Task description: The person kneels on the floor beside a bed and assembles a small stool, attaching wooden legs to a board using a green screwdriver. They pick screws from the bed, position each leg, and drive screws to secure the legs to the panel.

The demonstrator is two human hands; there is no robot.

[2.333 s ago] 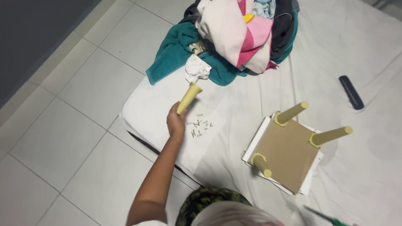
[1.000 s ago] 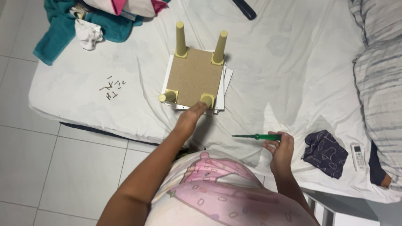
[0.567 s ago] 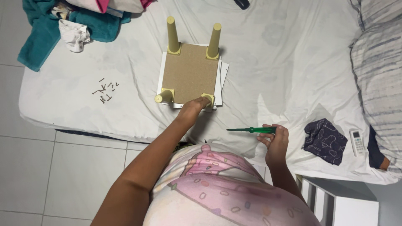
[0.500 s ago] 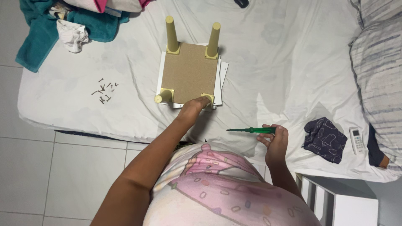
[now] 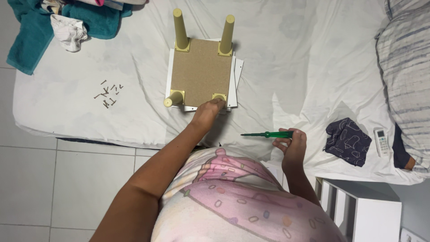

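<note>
The small upturned stool (image 5: pixel 200 74) lies on the bed (image 5: pixel 304 58), its brown underside up and its legs pointing away from the person. The left hand (image 5: pixel 207 114) rests on the stool's near right corner, fingers closed over the leg (image 5: pixel 219 97) there. The right hand (image 5: pixel 291 143), to the right of the stool and nearer the body, has its grip closed on a green screwdriver (image 5: pixel 268 134). The screwdriver's long axis runs sideways, tip toward the stool. Loose screws (image 5: pixel 108 93) lie well left of the stool.
</note>
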